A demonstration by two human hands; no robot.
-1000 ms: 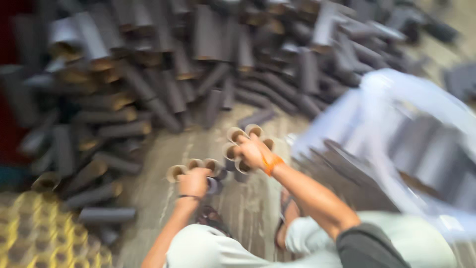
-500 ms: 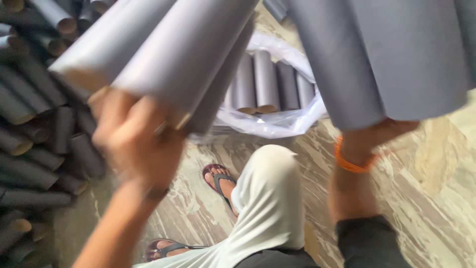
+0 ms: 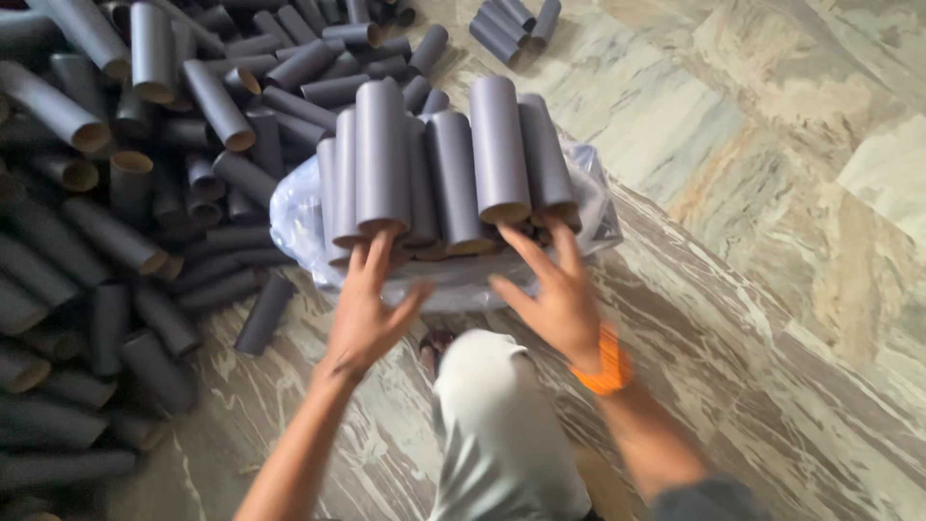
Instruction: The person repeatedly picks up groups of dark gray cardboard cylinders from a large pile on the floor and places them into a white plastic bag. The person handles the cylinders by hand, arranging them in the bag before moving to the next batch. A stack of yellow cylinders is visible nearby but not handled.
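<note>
Grey cardboard tubes [image 3: 439, 174], seemingly bundled in clear plastic bag [image 3: 588, 217].

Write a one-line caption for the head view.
Both open hands, left hand and right hand, at the ends of grey cardboard tubes stacked in a clear plastic bag.

The floor [image 3: 772, 193] is polished marble in large slabs, pale cream and green with brown and rust veins running through it, and thin joints show between the slabs. Soft, even light falls across it, brightest toward the upper right, where the stone gives a dull sheen. Along the left side a sprawling heap of grey cardboard tubes [image 3: 106, 241] covers the floor, lying every which way, some with their tan open ends showing. A small separate cluster of tubes [image 3: 516, 24] lies further off near the top. No wall, window or furniture is in sight.
</note>
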